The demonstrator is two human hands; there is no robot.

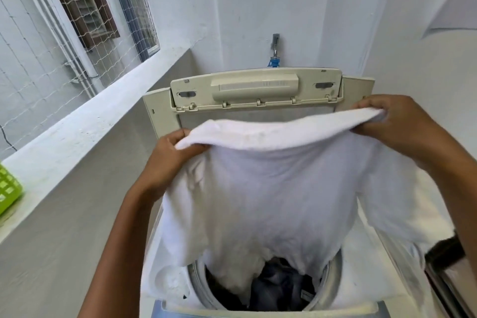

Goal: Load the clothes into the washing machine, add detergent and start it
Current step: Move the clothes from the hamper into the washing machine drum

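white towel held spread over open top-load washing machine.

top edge is pinched at both ends, left hand & right hand, fingers curled round the cloth. lower end hangs into the drum onto dark clothes. lid is stood upright at back; green basket sits on ledge at far left.

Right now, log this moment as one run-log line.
step: loading | left hand: grips white towel | right hand: grips towel | towel: hanging into drum | drum: dark clothes | lid: open
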